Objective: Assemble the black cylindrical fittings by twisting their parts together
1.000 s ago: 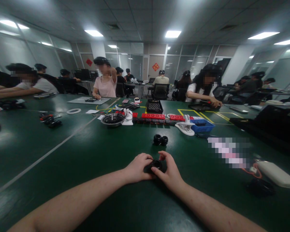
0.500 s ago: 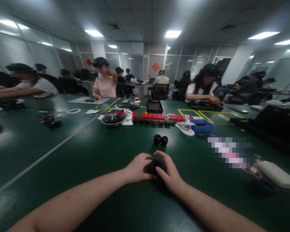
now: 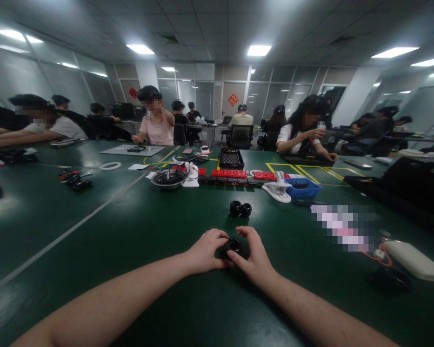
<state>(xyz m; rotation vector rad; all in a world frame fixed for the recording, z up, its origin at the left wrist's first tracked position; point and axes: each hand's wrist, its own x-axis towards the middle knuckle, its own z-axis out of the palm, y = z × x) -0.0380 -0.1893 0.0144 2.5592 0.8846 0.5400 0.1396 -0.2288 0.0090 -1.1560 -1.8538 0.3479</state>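
— What sits at the centre?

— A small black round part with a hollow middle, low on the green desk, held between both hands.

— How do the fingers stand?

— The left hand curls against its left side; the right hand pinches it, thumb below and forefinger arched over the top. Whether it rests on the desk or is lifted slightly is hard to tell.

— And beyond it?

— Two black rings lie touching further out; past them a row of red blocks, a blue tray and a white clip.
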